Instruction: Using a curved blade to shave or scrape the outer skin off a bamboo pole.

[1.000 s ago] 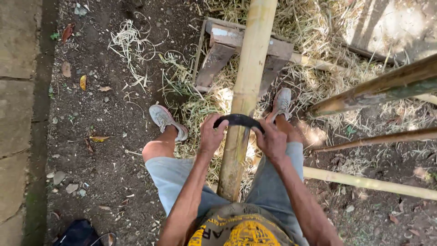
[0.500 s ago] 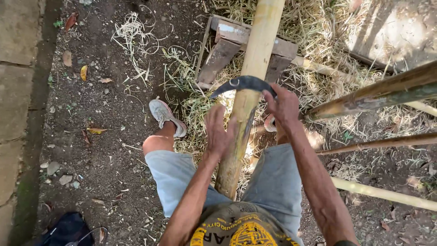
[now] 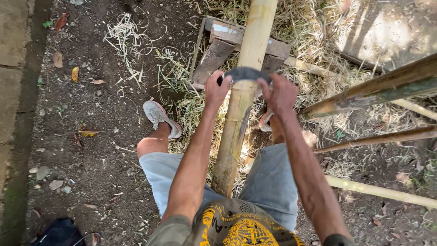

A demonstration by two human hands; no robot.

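Note:
I straddle a thick bamboo pole (image 3: pixel 241 105) that runs away from me between my legs. A dark curved blade (image 3: pixel 245 74) lies across the pole. My left hand (image 3: pixel 216 89) grips its left end and my right hand (image 3: pixel 281 93) grips its right end, both arms stretched forward. Beyond the blade the pole rests on a low wooden block stand (image 3: pixel 217 51). My feet in grey shoes (image 3: pixel 160 117) stand on either side of the pole.
Other bamboo poles (image 3: pixel 378 89) slant in from the right, one lying on the ground (image 3: pixel 382 192). Straw and shavings (image 3: pixel 314 32) cover the dirt around the stand. A stone kerb (image 3: pixel 16 68) runs along the left. A dark bag (image 3: pixel 61 233) lies at the bottom left.
Both hands have pushed the curved blade forward along the pole, away from my body and toward the wooden stand. My arms are now more extended.

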